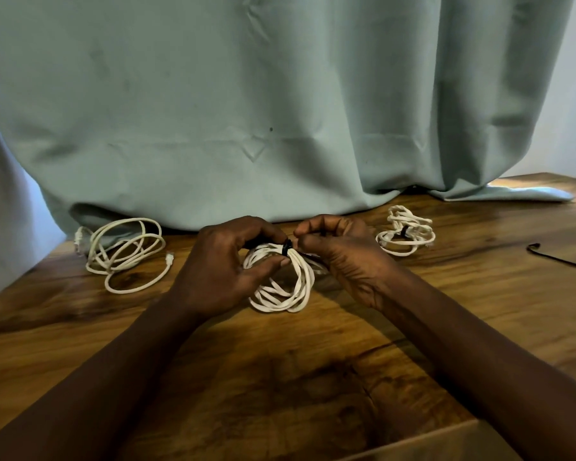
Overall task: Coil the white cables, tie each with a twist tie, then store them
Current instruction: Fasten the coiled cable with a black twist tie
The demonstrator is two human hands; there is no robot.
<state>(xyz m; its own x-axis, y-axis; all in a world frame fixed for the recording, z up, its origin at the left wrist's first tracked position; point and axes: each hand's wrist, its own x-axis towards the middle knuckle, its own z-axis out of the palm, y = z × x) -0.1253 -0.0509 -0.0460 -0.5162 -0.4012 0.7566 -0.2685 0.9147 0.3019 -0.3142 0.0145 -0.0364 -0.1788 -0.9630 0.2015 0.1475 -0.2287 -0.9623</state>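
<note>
A coiled white cable [290, 287] lies at the middle of the wooden table [280, 377], cinched at its top by a black twist tie [286, 248]. My left hand [226, 264] grips the coil beside the tie, thumb pressed on the strands. My right hand [340, 254] pinches the tie's end from the right. A second white cable [406, 236], coiled and bound with a black tie, rests at the right. A loose, untied white cable [127, 251] sprawls at the left.
A pale green curtain [280, 111] hangs behind and drapes onto the table's back edge. A spare black twist tie [559, 257] lies at the far right. A cardboard edge [446, 440] shows at the bottom right.
</note>
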